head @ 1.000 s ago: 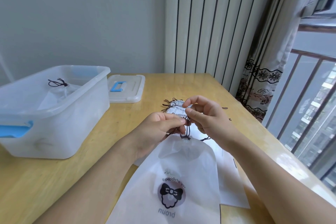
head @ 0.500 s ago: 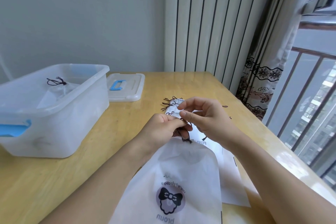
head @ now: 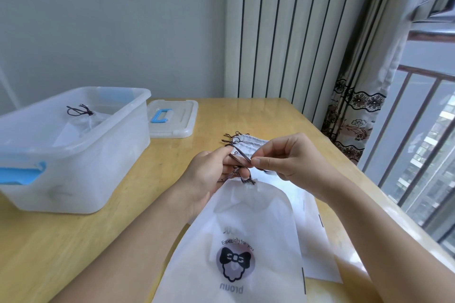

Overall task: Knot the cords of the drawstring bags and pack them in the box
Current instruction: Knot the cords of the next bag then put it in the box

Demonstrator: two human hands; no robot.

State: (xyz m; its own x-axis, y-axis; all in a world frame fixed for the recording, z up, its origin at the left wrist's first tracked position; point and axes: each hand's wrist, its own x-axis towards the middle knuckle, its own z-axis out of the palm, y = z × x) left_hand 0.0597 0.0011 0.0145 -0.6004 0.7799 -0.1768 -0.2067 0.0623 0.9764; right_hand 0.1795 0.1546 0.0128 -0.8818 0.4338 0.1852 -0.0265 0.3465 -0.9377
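Observation:
A white drawstring bag [head: 236, 236] with a black bow logo lies in front of me, its neck gathered. Its dark cord [head: 240, 158] runs up from the neck and loops over the fingers of my left hand [head: 211, 174], which grips it. My right hand [head: 288, 158] pinches the same cord just right of the left fingertips. More white bags [head: 312, 236] lie flat under and behind it, their cords [head: 231, 138] fanned out at the far end. The clear plastic box [head: 73, 155] stands at the left with one knotted bag [head: 81, 120] inside.
The box's lid [head: 177, 115] with a blue handle lies on the wooden table [head: 147, 192] behind the box. A striped curtain and a patterned one hang at the back right. A railed window runs along the table's right edge.
The cord has been drawn up and looped over my left fingers, and my right hand has shifted right, pulling the cord taut between the hands.

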